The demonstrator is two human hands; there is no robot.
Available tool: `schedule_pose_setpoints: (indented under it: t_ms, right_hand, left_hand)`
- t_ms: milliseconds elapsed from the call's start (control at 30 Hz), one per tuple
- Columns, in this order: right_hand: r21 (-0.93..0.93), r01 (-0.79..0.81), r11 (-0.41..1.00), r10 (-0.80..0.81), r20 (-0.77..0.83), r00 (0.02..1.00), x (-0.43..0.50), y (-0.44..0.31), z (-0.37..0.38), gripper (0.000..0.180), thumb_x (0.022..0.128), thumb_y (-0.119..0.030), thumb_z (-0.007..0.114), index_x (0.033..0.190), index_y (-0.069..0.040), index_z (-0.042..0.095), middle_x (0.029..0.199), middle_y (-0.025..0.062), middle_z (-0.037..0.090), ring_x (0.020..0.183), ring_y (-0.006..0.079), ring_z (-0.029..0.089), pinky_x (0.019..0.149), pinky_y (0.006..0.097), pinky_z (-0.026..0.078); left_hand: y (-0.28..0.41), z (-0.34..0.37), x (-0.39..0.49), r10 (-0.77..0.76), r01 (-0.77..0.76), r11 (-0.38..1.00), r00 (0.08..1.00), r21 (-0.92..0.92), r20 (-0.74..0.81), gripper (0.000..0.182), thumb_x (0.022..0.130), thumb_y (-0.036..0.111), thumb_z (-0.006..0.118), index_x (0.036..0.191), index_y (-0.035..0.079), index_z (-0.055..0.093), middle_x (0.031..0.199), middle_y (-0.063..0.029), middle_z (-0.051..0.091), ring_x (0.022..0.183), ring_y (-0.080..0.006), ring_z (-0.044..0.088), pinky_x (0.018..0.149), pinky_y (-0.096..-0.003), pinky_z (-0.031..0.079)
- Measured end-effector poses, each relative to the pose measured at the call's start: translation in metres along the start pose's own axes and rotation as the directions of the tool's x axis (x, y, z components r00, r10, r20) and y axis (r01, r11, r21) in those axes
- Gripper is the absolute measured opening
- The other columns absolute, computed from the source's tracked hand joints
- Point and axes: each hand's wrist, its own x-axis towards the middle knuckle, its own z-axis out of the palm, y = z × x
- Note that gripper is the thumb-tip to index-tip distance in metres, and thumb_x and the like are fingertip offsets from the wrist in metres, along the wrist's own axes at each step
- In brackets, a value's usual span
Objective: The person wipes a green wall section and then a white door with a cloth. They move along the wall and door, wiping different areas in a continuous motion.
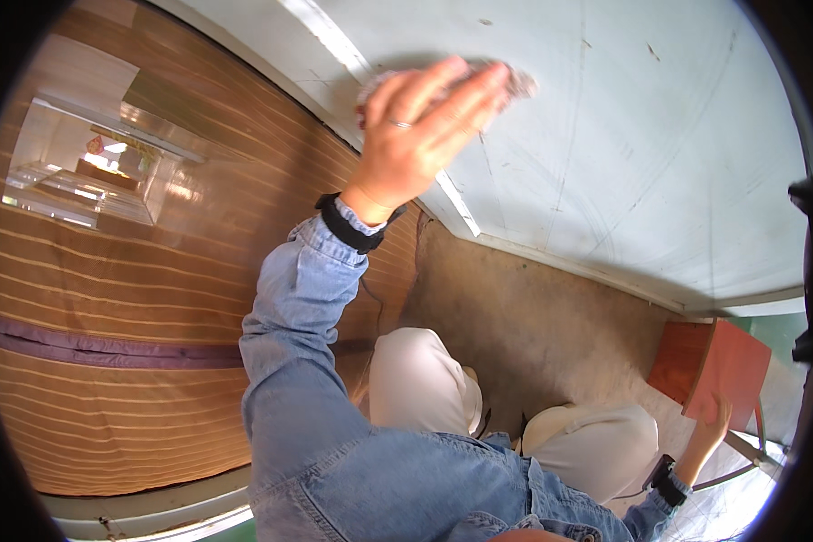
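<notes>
My left hand [423, 125] presses a crumpled cloth [520, 82] against a pale painted panel [623, 129]. The fingers are spread over the cloth, which shows mostly past the fingertips and at the hand's left side; both are somewhat blurred. Scuffs and thin dark lines mark the panel. At the lower right, my right hand [713, 425] rests with its fingers against the side of a red wooden box-like piece [735, 366]. Its palm is turned from view, and no held item shows in it.
A glossy brown striped surface [142, 271] with a purple band [108, 349] spans the left side and shows reflections. A white raised strip [457, 203] runs along the panel. Bare floor [535, 318] lies between the panel and my bent knees. Thin dark legs or bars stand beneath the red piece.
</notes>
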Motion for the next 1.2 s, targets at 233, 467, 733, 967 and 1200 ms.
schedule_pose_setpoints:
  t_ms: [233, 467, 733, 967, 1200]
  right_hand:
    - [-0.048, -0.001, 0.999, 0.002, 0.008, 1.0, 0.021, -0.122, -0.063, 0.014, 0.087, -0.004, 0.067, 0.098, 0.001, 0.058, 0.091, 0.0139, 0.056, 0.089, 0.0312, 0.058, 0.083, 0.0402, 0.047]
    - [0.228, 0.317, 0.921, -0.349, 0.121, 0.929, -0.001, -0.262, -0.037, 0.023, 0.07, 0.013, 0.068, 0.08, -0.002, 0.053, 0.082, 0.0099, 0.057, 0.076, 0.0257, 0.056, 0.071, 0.0356, 0.045]
    - [0.502, 0.179, 0.846, -0.442, 0.472, 0.763, -0.041, -0.309, 0.052, 0.016, 0.066, 0.007, 0.068, 0.077, -0.002, 0.059, 0.079, 0.0134, 0.065, 0.082, 0.0323, 0.069, 0.074, 0.0382, 0.054]
    - [0.499, 0.061, 0.864, -0.355, 0.519, 0.778, -0.059, -0.279, 0.129, 0.015, 0.067, 0.003, 0.068, 0.079, -0.002, 0.061, 0.073, 0.0106, 0.062, 0.067, 0.0301, 0.064, 0.063, 0.0373, 0.051]
    - [0.384, 0.022, 0.923, -0.263, 0.589, 0.764, -0.085, -0.234, 0.191, 0.013, 0.067, -0.001, 0.068, 0.077, -0.005, 0.062, 0.073, 0.0124, 0.064, 0.067, 0.0301, 0.065, 0.063, 0.0374, 0.052]
  left_hand:
    - [-0.065, -0.035, 0.012, -0.276, 0.338, 0.933, 0.892, 0.121, -0.359, 0.061, 0.082, -0.007, 0.045, 0.141, 0.005, 0.058, 0.153, -0.0159, 0.046, 0.134, -0.0369, 0.04, 0.111, -0.0458, 0.033]
    - [-0.064, -0.028, 0.008, -0.467, 0.491, 0.871, 0.829, -0.001, -0.308, 0.063, 0.082, -0.011, 0.04, 0.144, -0.002, 0.05, 0.156, -0.0201, 0.039, 0.144, -0.0396, 0.032, 0.117, -0.047, 0.028]
    - [-0.03, 0.009, -0.041, -0.469, 0.443, 0.883, 0.832, -0.155, -0.297, 0.057, 0.086, -0.009, 0.049, 0.141, 0.002, 0.057, 0.156, -0.0199, 0.04, 0.143, -0.0393, 0.034, 0.116, -0.0443, 0.03]
    - [0.03, 0.059, -0.126, -0.515, 0.489, 0.853, 0.845, -0.182, -0.143, 0.04, 0.094, 0.004, 0.061, 0.133, 0.007, 0.064, 0.153, -0.012, 0.044, 0.143, -0.0384, 0.031, 0.116, -0.0528, 0.032]
    - [0.078, 0.073, -0.186, -0.537, 0.535, 0.805, 0.841, -0.255, 0.07, 0.04, 0.09, -0.001, 0.062, 0.128, 0.009, 0.067, 0.148, -0.0085, 0.05, 0.138, -0.0341, 0.043, 0.114, -0.0507, 0.037]
